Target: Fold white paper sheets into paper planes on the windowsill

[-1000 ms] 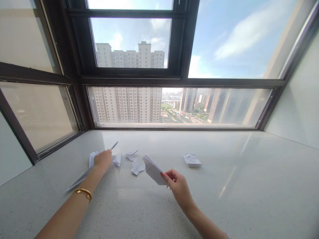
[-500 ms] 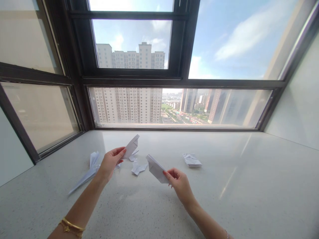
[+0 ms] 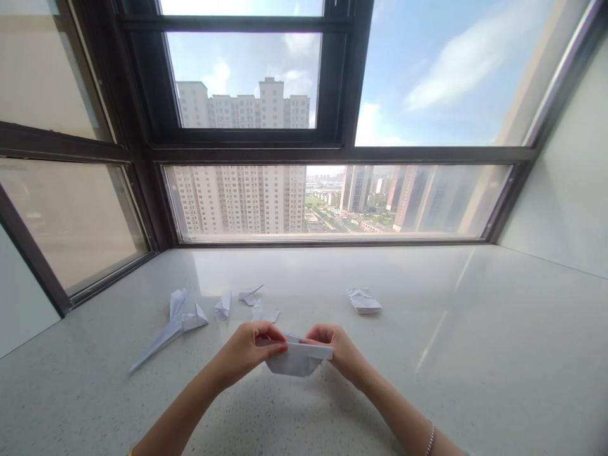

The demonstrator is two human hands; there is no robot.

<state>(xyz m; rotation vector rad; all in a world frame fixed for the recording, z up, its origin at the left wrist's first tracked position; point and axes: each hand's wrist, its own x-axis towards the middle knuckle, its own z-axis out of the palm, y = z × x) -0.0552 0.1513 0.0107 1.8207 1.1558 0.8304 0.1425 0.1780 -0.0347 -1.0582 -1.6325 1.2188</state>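
Observation:
Folded white paper [image 3: 295, 365] with a flat strip along its top edge is held low over the middle of the countertop. My left hand [image 3: 251, 356] pinches its left end between thumb and fingers. At the right end, my right hand [image 3: 338, 354] is closed on it, with fingertips partly behind the paper. Whether this is one piece or two pressed together, I cannot tell. Just beyond my hands lies a small folded paper piece [image 3: 266, 314], partly hidden. Another small folded piece [image 3: 250, 294] is behind that one.
A long pointed paper shape [image 3: 168, 334] lies at the left, with a small folded piece [image 3: 223, 306] beside it. A flat folded paper packet [image 3: 364, 301] sits to the right. Dark-framed windows [image 3: 332, 242] border the pale speckled countertop [image 3: 456, 380] at the back.
My hands, apart before with a folded paper piece in each, have come together at the middle. My left hand moved right and down, uncovering paper pieces behind it.

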